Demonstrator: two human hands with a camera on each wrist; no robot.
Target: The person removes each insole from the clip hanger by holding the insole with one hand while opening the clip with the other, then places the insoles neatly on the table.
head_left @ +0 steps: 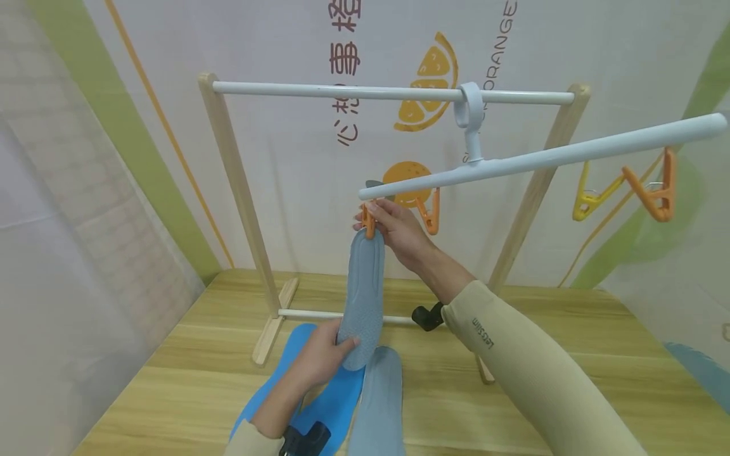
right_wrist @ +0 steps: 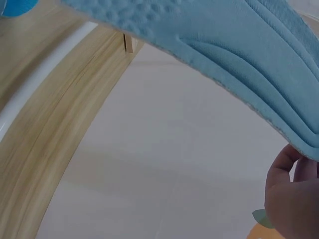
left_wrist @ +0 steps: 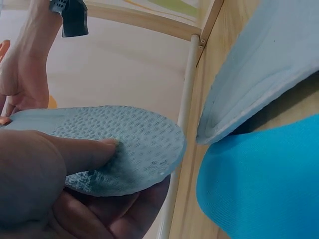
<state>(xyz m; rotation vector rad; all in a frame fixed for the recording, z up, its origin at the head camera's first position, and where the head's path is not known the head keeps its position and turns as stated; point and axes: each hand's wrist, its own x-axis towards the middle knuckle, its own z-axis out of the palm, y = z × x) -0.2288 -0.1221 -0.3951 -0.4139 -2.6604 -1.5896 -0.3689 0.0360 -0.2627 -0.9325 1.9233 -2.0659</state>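
Observation:
A grey-blue insole (head_left: pixel 364 285) hangs upright in front of the rack, its top end at an orange clip (head_left: pixel 369 221) on the left end of a white hanger (head_left: pixel 513 157). My right hand (head_left: pixel 402 231) pinches that clip, thumb in front and fingers partly hidden behind. Near the insole's dimpled lower end, my left hand (head_left: pixel 319 354) grips it, with the thumb (left_wrist: pixel 89 152) on the face and fingers underneath. A second grey-blue insole (head_left: pixel 379 399) lies on the table below, beside blue insoles (head_left: pixel 336 399).
The hanger tilts, its ring (head_left: pixel 469 107) looped over the top bar (head_left: pixel 342 90) of a wooden-legged rack (head_left: pixel 236 190). Another orange clip (head_left: pixel 430 212) hangs close to my right hand. Further right are a yellow clip (head_left: pixel 590 193) and an orange one (head_left: pixel 658 190). A printed curtain stands behind the wooden table (head_left: pixel 188 380).

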